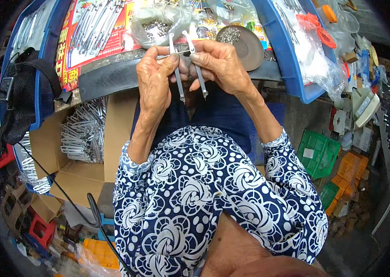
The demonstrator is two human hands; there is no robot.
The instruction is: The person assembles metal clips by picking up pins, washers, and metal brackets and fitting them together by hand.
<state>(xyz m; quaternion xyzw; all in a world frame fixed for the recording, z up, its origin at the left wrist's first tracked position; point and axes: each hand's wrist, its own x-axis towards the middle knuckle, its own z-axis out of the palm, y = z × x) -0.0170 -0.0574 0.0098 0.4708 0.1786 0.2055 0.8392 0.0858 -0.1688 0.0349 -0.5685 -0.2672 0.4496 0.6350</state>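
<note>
Above the near edge of the bench, my left hand (154,77) pinches a slim metal arm (179,84) between thumb and fingers. A matching metal arm (200,79) is gripped the same way in my right hand (225,65). Both arms stand nearly parallel, their rounded, holed ends pointing to the bench and their other ends toward me. A short thin metal piece (183,52) appears to lie across between them; whether it joins them I cannot tell. Just beyond my hands sits a clear plastic bag (169,23) with small metal parts in it.
More metal arms (95,27) lie on red printed sheets at the far left. A round brown dish (252,51) holds small parts. Blue trays (298,69) flank the bench. A cardboard box (84,182) of metal arms stands below left; a green crate (317,152) is at right.
</note>
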